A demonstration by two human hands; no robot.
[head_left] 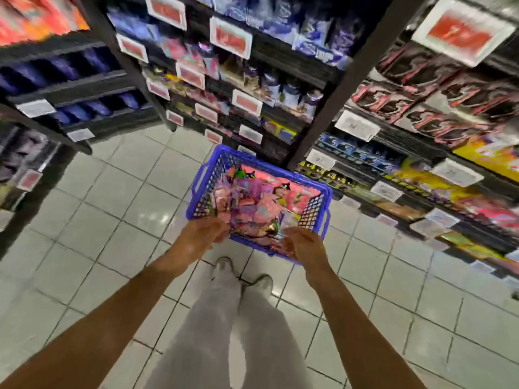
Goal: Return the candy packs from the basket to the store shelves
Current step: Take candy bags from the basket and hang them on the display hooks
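Our left hand [202, 233]: at the near left corner of the basket, fingers curled down over the rim; whether it grips the rim or a pack beneath we cannot tell, the frame being blurred there.

Our right hand [302, 244]: at the near right part of the basket, fingers bent toward the packs; whether it has hold of anything we cannot tell.

Basket [314, 209]: blue plastic, lattice walls, a handle folded down at each long side; it sits on the floor just ahead of our feet, close against the base of the shelving.

Candy packs [252, 200]: a loose heap filling the basket, mostly pink and purple wrappers with touches of green and orange; a larger pink pack lies along the far side. Single packs cannot be told apart.

Store shelves [280, 80]: dark racks ahead and to the right, rising above the basket, stocked with blue, purple, black-and-pink and yellow packets.

Price tags [230, 37]: red-and-white cards clipped along the shelf edges; print unreadable.

Floor [112, 197]: pale square tiles with dark joints.

Our legs [222, 318]: light grey trousers, pale shoes [223, 265] near the basket.
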